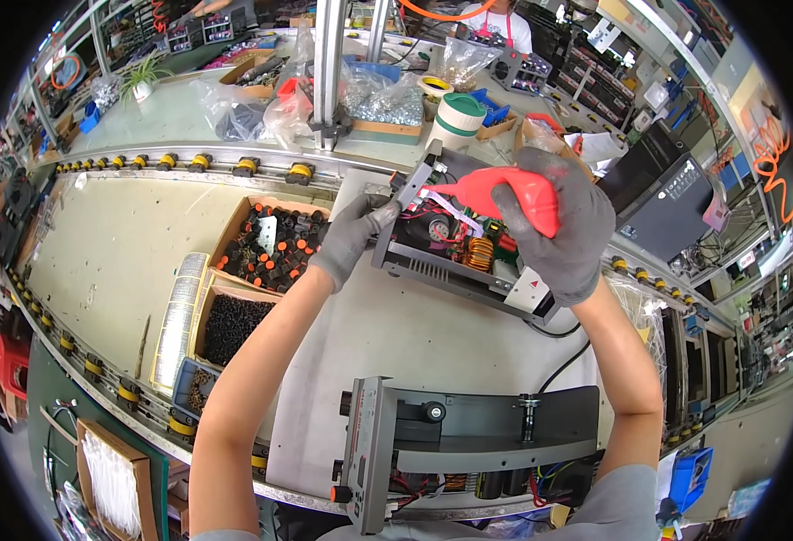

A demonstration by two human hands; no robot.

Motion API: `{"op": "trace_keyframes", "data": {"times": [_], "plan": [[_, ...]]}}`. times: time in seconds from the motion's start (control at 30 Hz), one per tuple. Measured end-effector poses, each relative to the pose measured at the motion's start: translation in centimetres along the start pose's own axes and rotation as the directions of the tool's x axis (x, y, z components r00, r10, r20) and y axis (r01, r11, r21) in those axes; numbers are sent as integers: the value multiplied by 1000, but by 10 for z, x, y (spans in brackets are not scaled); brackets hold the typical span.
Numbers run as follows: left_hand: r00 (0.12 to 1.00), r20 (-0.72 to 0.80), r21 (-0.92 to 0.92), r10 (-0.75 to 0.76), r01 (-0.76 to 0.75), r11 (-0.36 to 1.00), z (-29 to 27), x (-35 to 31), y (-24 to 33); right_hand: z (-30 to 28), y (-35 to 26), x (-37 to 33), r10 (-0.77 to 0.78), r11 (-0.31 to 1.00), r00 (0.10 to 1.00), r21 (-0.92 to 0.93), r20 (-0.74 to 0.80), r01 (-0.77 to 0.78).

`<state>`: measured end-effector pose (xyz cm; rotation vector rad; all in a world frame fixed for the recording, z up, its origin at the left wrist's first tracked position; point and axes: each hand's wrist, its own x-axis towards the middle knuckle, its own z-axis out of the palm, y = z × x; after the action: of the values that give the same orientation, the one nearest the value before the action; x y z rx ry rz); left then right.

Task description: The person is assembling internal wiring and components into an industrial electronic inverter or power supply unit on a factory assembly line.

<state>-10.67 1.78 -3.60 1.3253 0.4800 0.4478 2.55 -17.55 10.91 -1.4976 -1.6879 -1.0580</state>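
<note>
My right hand (569, 230) wears a grey glove and is closed around a red squeeze bottle (495, 191), tilted so its narrow nozzle points left. The nozzle tip is at the inner side of the front panel of an open metal machine (446, 274), close to a white connector and wires. Inside the machine show a round fan, a copper-wound coil and circuit boards. My gloved left hand (353, 236) grips the left edge of that front panel, fingers partly hidden behind it. Nearer to me lies a second open machine (495, 457), with knobs on its panel and wires showing.
Left of my forearm stand a carton of black and orange knobs (270, 248), a box of black screws (234, 326) and a blue bin (191, 386). Roller rails (198, 163) border the table. A green-lidded tub (459, 117) and a dark computer case (671, 203) stand beyond. A person is at the back.
</note>
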Motion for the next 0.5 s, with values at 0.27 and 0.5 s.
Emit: {"op": "trace_keyframes", "data": {"times": [0.27, 0.5], "plan": [[997, -5, 29, 74, -74, 997, -4, -8, -15, -29, 8, -1, 479, 794, 877, 409, 35, -450], [992, 8, 4, 127, -127, 992, -6, -8, -26, -13, 14, -27, 360, 915, 933, 190, 18, -357]]}}
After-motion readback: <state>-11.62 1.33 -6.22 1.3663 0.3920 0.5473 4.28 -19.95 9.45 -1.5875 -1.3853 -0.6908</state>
